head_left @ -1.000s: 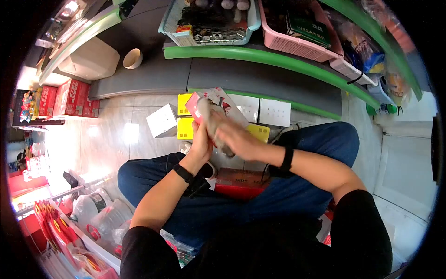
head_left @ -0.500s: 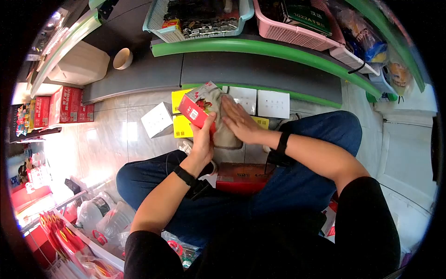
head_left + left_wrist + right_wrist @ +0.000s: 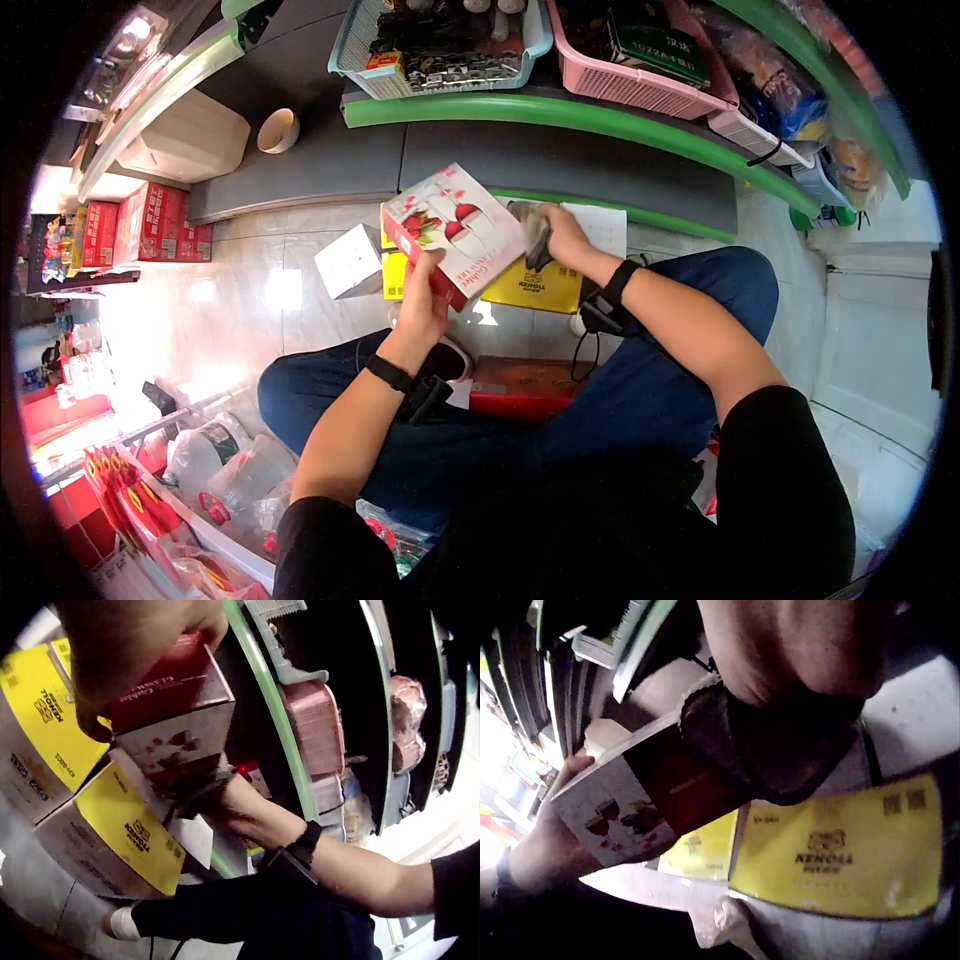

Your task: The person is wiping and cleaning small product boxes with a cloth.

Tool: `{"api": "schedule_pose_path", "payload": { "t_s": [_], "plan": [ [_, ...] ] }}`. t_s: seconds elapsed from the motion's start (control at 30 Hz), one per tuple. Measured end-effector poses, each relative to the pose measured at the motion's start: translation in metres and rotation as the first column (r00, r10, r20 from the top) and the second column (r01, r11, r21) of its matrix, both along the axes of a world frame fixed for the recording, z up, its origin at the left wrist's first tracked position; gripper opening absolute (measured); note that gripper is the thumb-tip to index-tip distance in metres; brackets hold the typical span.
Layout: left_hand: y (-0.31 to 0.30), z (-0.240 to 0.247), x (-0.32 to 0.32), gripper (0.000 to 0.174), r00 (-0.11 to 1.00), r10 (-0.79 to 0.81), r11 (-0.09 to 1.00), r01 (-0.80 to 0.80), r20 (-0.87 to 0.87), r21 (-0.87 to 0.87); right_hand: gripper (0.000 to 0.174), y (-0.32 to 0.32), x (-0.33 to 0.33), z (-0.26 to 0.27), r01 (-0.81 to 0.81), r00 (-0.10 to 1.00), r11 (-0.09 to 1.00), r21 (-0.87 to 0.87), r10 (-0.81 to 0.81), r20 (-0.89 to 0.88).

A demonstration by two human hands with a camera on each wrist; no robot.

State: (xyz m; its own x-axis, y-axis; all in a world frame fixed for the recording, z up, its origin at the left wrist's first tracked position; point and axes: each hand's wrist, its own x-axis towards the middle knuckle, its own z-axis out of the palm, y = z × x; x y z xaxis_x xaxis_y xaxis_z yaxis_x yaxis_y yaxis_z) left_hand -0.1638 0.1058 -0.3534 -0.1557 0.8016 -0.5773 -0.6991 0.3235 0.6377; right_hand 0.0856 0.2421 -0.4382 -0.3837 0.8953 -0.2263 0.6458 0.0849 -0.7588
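A white and red goblet box (image 3: 462, 222), printed with red-filled glasses, is held up at a tilt over the floor. My left hand (image 3: 424, 305) grips its lower left edge, the thumb over the printed face. In the right wrist view the box's red side (image 3: 686, 784) faces the cloth. My right hand (image 3: 566, 241) holds a bunched grey cloth (image 3: 535, 237) at the box's right edge. That cloth (image 3: 780, 746) hangs below the fingers in the right wrist view and hides most of them. Behind the box stands a yellow-topped carton (image 3: 535, 287).
White cartons (image 3: 350, 262) and yellow ones stand on the tiled floor before a dark shelf (image 3: 560, 160) with a green edge. Above are a blue basket (image 3: 440, 85) and a pink basket (image 3: 640, 85). A red box (image 3: 525, 385) lies between the legs.
The right hand, which was rubbing the cloth across the box, has moved right to the box's edge with the cloth bunched up. The box's printed face now shows uncovered, turned upward.
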Motion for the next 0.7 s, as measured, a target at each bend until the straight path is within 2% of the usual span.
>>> {"api": "schedule_pose_path", "payload": {
  "t_s": [0.03,0.07,0.13,0.2,0.23,0.33,0.37,0.4,0.47,0.5,0.57,0.6,0.63,0.7],
  "plan": [
    [0.000,0.001,-0.009,0.055,0.999,-0.018,1.000,0.018,0.046,-0.006,0.028,0.002,-0.003,0.026,0.107,0.994,0.994,0.032,-0.107,-0.001],
    [-0.001,0.002,-0.015,0.056,0.995,-0.034,0.999,0.035,0.092,-0.012,0.029,0.012,-0.004,0.033,0.178,0.981,0.981,0.081,-0.184,0.060],
    [0.003,0.009,-0.009,0.057,0.987,-0.005,0.996,-0.009,0.163,0.084,0.035,0.038,0.006,0.052,0.030,0.969,0.997,0.075,-0.047,0.242],
    [0.005,0.010,-0.010,0.059,0.956,0.034,0.994,-0.063,0.290,0.090,0.042,0.042,0.006,0.086,0.127,0.992,0.987,-0.095,-0.125,0.029],
    [0.006,0.014,-0.010,0.064,0.934,0.045,0.998,-0.058,0.354,0.026,0.046,0.040,0.005,0.098,0.162,0.981,0.969,-0.189,-0.178,-0.071],
    [0.005,0.029,0.003,0.065,0.910,-0.003,0.995,-0.040,0.415,0.095,0.054,0.020,-0.011,0.112,0.197,0.917,0.977,0.082,-0.154,-0.368],
    [0.005,0.037,0.007,0.068,0.914,-0.058,0.992,0.006,0.402,0.128,0.054,0.010,-0.013,0.124,0.123,0.935,0.988,0.097,-0.083,-0.346],
    [0.004,0.043,0.011,0.068,0.907,-0.077,0.991,0.025,0.414,0.130,0.052,0.000,-0.019,0.128,0.089,0.908,0.973,0.212,0.008,-0.418],
    [0.001,0.048,0.018,0.070,0.890,-0.111,0.990,0.061,0.443,0.126,0.040,-0.016,-0.026,0.130,0.159,0.906,0.950,0.268,-0.032,-0.423],
    [0.001,0.045,0.022,0.073,0.905,-0.109,0.992,0.075,0.410,0.100,0.042,-0.017,-0.025,0.137,0.102,0.921,0.973,0.209,-0.013,-0.390],
    [-0.001,0.040,0.023,0.082,0.866,-0.265,0.964,0.246,0.424,0.100,0.044,-0.014,-0.025,0.159,-0.021,0.942,0.996,0.088,0.049,-0.332],
    [-0.002,0.037,0.023,0.086,0.837,-0.339,0.939,0.327,0.429,0.102,0.043,-0.012,-0.026,0.151,-0.007,0.949,0.994,0.107,0.041,-0.312],
    [0.002,0.032,0.020,0.099,0.809,-0.372,0.900,0.434,0.455,-0.037,0.042,-0.010,-0.028,0.140,0.008,0.956,0.992,0.125,0.029,-0.292],
    [0.005,0.024,0.005,0.102,0.785,-0.574,0.786,0.608,0.233,-0.114,0.040,-0.003,-0.029,0.132,0.019,0.963,0.992,0.128,0.016,-0.269]
  ]
}}
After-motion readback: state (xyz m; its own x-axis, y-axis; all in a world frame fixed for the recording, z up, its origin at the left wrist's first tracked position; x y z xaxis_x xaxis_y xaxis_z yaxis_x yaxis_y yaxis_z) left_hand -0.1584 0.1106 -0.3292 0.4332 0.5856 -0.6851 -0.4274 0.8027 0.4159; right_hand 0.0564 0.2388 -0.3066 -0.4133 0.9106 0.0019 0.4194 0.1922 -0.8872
